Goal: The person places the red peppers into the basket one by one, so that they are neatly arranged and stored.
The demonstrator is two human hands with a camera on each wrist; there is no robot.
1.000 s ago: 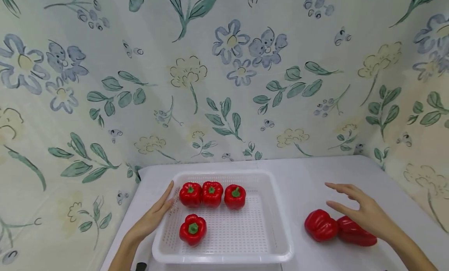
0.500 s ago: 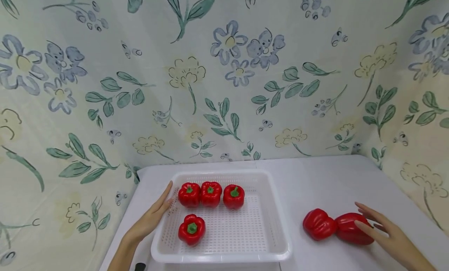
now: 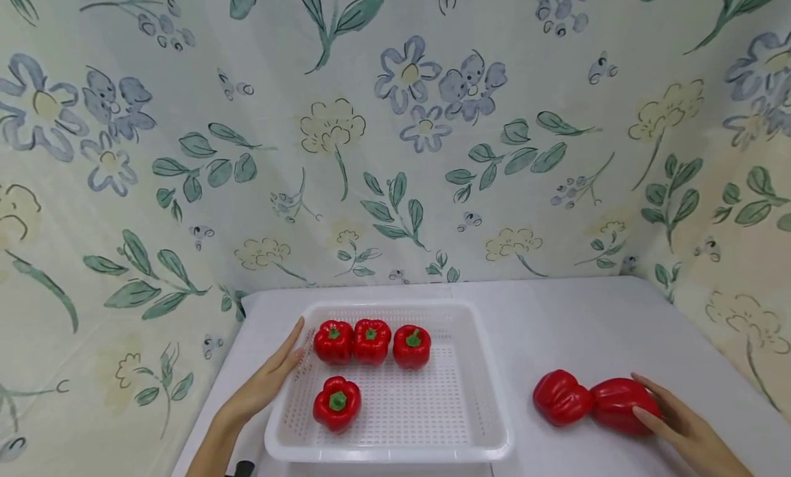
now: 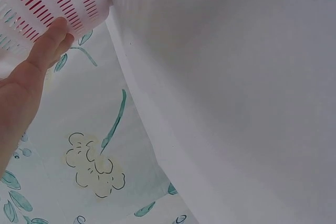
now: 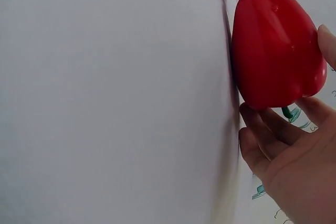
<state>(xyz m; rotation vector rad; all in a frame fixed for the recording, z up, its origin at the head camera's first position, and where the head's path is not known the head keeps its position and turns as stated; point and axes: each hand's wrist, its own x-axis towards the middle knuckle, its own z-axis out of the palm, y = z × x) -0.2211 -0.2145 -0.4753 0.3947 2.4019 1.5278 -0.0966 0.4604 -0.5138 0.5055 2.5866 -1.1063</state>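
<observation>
In the head view my left hand (image 3: 262,384) lies along the left side of a white perforated plastic basket (image 3: 469,453), its fingers fairly straight and touching the wall. The left wrist view shows those fingertips (image 4: 59,27) against the slotted side. On the right, my right hand (image 3: 689,425) grips a red bell pepper (image 3: 623,403) by its stem end, thumb and fingers on either side. A second red bell pepper (image 3: 561,398) touches its left end. In the right wrist view the gripped pepper (image 5: 275,51) lies on its side, a green stem showing between the fingers.
Inside the basket a row of three red bell peppers (image 3: 371,343) stands at the back, and another red bell pepper (image 3: 336,403) sits at the front left. White cloth covers the table (image 3: 556,319). A flowered curtain (image 3: 395,154) rises behind. A dark object (image 3: 244,469) shows at the bottom edge.
My right hand has moved right and down from above the peppers to the right-hand pepper's stem end, and its fingers have closed in around it. The left hand stays at the basket.
</observation>
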